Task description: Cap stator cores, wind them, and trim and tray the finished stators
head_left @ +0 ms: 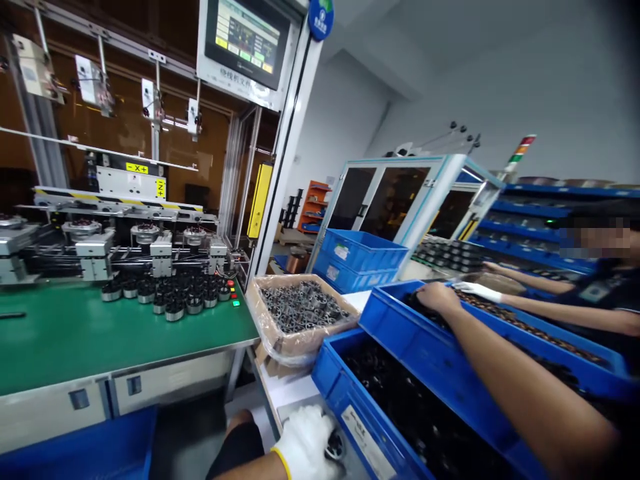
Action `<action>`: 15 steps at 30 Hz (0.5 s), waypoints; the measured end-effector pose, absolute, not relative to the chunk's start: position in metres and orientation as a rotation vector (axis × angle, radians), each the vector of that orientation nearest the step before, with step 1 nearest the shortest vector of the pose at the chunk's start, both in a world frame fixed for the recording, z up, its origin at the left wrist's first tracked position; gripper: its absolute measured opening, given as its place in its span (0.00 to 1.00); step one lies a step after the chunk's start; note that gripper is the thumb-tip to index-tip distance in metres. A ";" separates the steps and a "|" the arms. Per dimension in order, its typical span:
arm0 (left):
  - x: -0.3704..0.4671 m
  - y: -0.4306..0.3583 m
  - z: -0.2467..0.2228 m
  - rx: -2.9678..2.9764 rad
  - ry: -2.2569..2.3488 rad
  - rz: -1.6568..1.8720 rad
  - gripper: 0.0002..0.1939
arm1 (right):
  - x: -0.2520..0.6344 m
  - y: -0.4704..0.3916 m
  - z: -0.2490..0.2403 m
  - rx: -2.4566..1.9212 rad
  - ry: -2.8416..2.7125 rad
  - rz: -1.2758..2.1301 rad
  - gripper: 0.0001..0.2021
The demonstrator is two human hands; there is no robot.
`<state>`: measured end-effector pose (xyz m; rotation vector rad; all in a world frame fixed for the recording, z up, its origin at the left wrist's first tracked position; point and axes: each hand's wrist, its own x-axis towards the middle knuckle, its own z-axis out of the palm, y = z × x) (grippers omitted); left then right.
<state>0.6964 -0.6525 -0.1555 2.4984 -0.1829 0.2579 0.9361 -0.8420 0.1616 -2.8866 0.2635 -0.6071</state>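
My left hand (306, 443), in a white glove with a yellow cuff, is low in the middle of the view. It is closed around a round metal motor core (335, 445) with dark spokes inside. My right hand (439, 298), bare, reaches across into the far blue bin (395, 320). Its fingers are bent down at the dark parts (425, 308) there; the fingertips and anything in them are hidden. Between me and that bin stands a nearer blue bin (327, 360) holding many black parts (400, 393).
A plastic-lined carton (295, 343) of metal cores stands left of the bins. Further left, more cores (175, 303) sit on a green bench (75, 333) before a winding machine (150, 247). Opposite, a co-worker's gloved hand (477, 291) is at another bin. Stacked blue crates (360, 257) stand behind.
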 end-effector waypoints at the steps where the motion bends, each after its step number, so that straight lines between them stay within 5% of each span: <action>1: 0.697 -0.652 -0.156 2.498 -0.182 0.249 0.24 | 0.936 -0.842 0.165 -2.891 0.305 -0.562 0.09; 8: 0.730 -0.659 -0.170 2.513 -0.196 -0.076 0.35 | 0.881 -0.798 0.158 -2.759 -0.112 -0.595 0.22; 11: 0.749 -0.664 -0.180 2.532 -0.159 -0.301 0.45 | 0.829 -0.760 0.101 -2.658 -0.574 -0.170 0.18; 15: 0.743 -0.665 -0.188 2.465 -0.135 -0.122 0.44 | 0.773 -0.723 0.012 -2.389 -0.917 0.587 0.14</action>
